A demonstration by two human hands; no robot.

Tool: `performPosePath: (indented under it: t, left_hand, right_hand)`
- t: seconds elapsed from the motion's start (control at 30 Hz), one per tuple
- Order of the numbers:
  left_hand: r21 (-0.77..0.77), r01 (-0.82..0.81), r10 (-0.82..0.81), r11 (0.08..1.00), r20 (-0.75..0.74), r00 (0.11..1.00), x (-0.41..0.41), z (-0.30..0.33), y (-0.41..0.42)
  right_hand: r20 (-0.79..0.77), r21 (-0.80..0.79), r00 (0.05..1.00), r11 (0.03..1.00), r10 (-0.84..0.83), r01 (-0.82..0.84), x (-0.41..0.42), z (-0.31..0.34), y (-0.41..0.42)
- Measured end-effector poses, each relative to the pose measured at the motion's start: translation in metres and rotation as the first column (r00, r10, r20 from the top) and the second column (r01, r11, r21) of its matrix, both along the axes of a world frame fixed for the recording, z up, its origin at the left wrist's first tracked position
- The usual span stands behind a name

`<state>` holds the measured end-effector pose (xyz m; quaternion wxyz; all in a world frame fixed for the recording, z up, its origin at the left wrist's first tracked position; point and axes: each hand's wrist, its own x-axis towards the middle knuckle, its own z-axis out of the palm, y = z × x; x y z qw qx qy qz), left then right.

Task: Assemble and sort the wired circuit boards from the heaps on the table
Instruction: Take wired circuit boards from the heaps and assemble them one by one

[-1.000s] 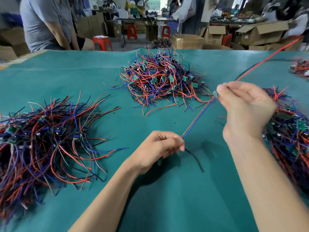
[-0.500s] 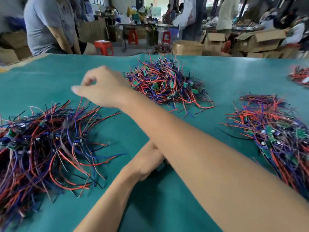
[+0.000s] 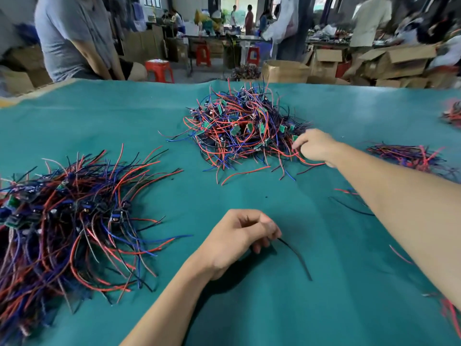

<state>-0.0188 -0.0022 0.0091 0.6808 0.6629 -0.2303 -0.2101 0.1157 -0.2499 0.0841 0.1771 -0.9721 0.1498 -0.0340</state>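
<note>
Right hand (image 3: pixel 314 146) reaches into the far tangled heap of red and blue wires with small green circuit boards (image 3: pixel 242 126), fingers curled at its edge. Left hand (image 3: pixel 239 239) rests on the teal cloth-covered counter (image 3: pixel 274 308), pinching a loose black wire (image 3: pixel 296 257). A bigger heap of wired boards (image 3: pixel 64 216) sprawls left.

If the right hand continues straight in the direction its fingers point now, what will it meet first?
The right hand points left into the middle heap of wired circuit boards. Its fingertips seem already at the red wires on the heap's right edge, though depth is unclear.
</note>
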Motion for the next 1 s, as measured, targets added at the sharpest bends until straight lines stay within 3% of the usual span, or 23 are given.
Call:
performPosePath:
  t: [0.2, 0.33, 0.4, 0.53, 0.67, 0.7, 0.83, 1.0]
  left_hand:
    - [-0.048, 0.019, -0.02, 0.999, -0.012, 1.0, 0.002, -0.001, 0.001]
    - [-0.057, 0.027, -0.027, 0.998, -0.014, 1.0, 0.003, -0.003, 0.001]
    - [-0.055, 0.027, -0.028, 0.998, -0.021, 0.999, 0.003, -0.002, 0.001]
    - [-0.082, -0.002, -0.003, 0.997, -0.067, 0.998, 0.003, -0.003, 0.002]
    - [-0.177, -0.055, 0.022, 0.983, -0.185, 0.983, 0.004, -0.002, 0.0]
    - [-0.204, -0.06, 0.017, 0.977, -0.205, 0.979, 0.005, -0.001, 0.0]
    - [-0.283, -0.12, 0.029, 0.952, -0.308, 0.951, 0.005, 0.003, -0.002]
    - [-0.309, -0.192, 0.054, 0.931, -0.402, 0.914, 0.009, 0.003, 0.001]
  right_hand:
    - [0.019, 0.099, 1.0, 0.995, 0.001, -0.003, 0.015, -0.013, -0.008]
    - [0.192, 0.156, 0.98, 0.987, -0.058, 0.028, 0.013, -0.019, -0.004]
    - [0.272, 0.272, 0.957, 0.962, -0.101, 0.025, 0.005, -0.013, -0.001]
    - [0.369, 0.617, 0.91, 0.782, -0.188, -0.089, -0.047, 0.002, 0.023]
    - [0.525, 0.751, 0.826, 0.569, -0.204, -0.336, -0.129, -0.009, 0.071]
    - [0.547, 0.741, 0.817, 0.558, -0.18, -0.374, -0.148, -0.016, 0.083]
    - [0.56, 0.63, 0.826, 0.612, 0.066, -0.477, -0.184, -0.045, 0.116]
    - [0.653, 0.416, 0.753, 0.794, 0.08, -0.444, -0.18, -0.063, 0.119]
